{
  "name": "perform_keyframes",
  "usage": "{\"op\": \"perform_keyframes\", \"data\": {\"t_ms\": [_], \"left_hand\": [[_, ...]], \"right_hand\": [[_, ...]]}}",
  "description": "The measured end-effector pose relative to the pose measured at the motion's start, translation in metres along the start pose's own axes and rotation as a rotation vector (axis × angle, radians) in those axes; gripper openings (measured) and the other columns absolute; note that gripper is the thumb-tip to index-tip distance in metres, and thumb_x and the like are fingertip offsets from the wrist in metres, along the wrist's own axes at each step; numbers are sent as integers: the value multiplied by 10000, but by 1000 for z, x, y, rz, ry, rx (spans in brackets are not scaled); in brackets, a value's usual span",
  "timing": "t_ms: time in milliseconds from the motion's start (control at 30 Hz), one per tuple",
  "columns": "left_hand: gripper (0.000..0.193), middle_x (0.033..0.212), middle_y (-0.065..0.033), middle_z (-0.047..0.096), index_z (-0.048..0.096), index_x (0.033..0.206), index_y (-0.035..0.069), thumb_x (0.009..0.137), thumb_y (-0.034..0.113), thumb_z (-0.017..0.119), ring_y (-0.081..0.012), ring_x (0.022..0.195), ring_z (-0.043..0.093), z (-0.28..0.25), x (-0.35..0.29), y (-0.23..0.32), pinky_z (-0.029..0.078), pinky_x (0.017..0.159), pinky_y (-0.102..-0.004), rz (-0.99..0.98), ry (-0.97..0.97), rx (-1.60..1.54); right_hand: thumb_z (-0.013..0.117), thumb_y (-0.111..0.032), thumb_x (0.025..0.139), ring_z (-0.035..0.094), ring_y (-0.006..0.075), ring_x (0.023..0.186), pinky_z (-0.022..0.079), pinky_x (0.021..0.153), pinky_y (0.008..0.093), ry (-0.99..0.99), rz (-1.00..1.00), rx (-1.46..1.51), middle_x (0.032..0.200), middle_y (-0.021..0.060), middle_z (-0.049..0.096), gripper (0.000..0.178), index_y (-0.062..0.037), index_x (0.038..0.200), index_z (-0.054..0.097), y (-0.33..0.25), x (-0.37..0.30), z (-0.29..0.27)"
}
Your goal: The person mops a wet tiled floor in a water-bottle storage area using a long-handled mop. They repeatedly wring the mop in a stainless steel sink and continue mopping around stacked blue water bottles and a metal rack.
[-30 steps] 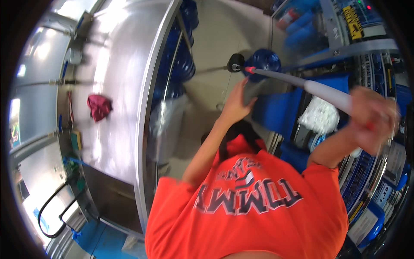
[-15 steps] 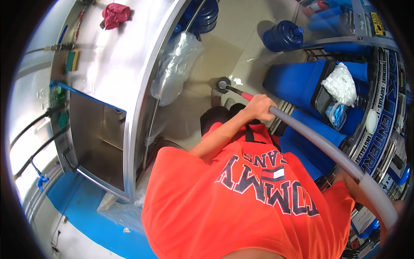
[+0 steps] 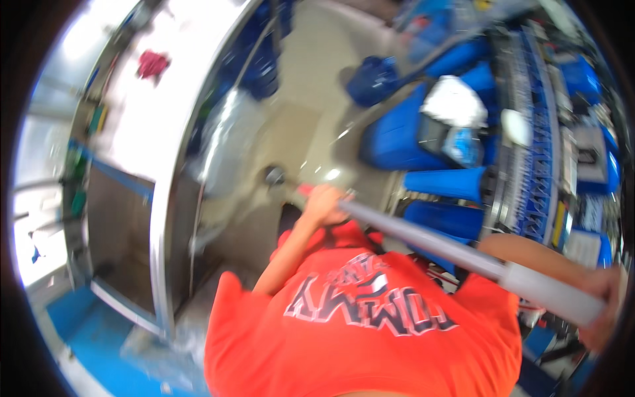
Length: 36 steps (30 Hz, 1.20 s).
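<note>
A long grey pole [image 3: 423,241] with a red section and a paler, thicker sleeve at its upper end slants across in front of my red shirt. My left hand [image 3: 324,204] is closed round it near the red section. At the right rim, my right hand [image 3: 603,308] is wrapped about the pale upper end, blurred and partly cut off. Beyond my left hand, at the pole's lower end, a small round grey piece [image 3: 274,175] appears close to the tiled floor [image 3: 301,126]; blur hides what kind of tool this is.
To the left runs a steel counter [image 3: 165,212] with a sink [image 3: 122,212] and a pink cloth [image 3: 153,64]. Clear plastic sheeting [image 3: 228,139] hangs beside it. Blue bins [image 3: 397,139], a white bag [image 3: 455,101] and a blue water jug [image 3: 372,81] stand to the right.
The whole view has turned and blurred, shifting the counter and bins leftward. Both hands keep their hold on the pole, which lies flatter across the picture.
</note>
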<state>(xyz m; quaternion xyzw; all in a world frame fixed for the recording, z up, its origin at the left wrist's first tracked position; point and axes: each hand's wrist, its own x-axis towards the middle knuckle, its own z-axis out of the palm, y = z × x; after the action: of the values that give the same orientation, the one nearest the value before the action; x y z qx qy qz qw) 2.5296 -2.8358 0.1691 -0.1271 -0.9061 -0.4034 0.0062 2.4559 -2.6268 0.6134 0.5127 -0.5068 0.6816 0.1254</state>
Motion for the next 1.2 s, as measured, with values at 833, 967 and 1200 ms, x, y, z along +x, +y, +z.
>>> {"op": "perform_keyframes", "data": {"t_ms": [833, 967, 1200], "left_hand": [[430, 877, -261, 689, 645, 858, -4, 743, 407, 702, -435, 856, 679, -23, -57, -36, 550, 776, -518, -209, -8, 265], [349, 802, -250, 661, 623, 793, 9, 721, 347, 675, -453, 772, 651, -107, -54, 46, 536, 723, -529, -18, 209, 107], [268, 644, -144, 670, 668, 654, -10, 711, 236, 580, -277, 649, 684, -219, -67, 207, 534, 665, -369, -223, -135, -105]], "right_hand": [[827, -235, 817, 510, 241, 1270, 443, 1026, 401, 340, 953, -232, 1339, 127, 527, 777, -56, 1435, 392, 45, -323, 137], [837, -313, 809, 474, 267, 1349, 462, 1022, 398, 21, 1244, -351, 1415, 168, 511, 832, -38, 1460, 399, 97, -366, 173], [707, -198, 914, 633, 201, 1019, 511, 896, 348, 62, 824, -7, 1149, 131, 633, 442, 21, 1259, 539, 122, -300, 225]]}}
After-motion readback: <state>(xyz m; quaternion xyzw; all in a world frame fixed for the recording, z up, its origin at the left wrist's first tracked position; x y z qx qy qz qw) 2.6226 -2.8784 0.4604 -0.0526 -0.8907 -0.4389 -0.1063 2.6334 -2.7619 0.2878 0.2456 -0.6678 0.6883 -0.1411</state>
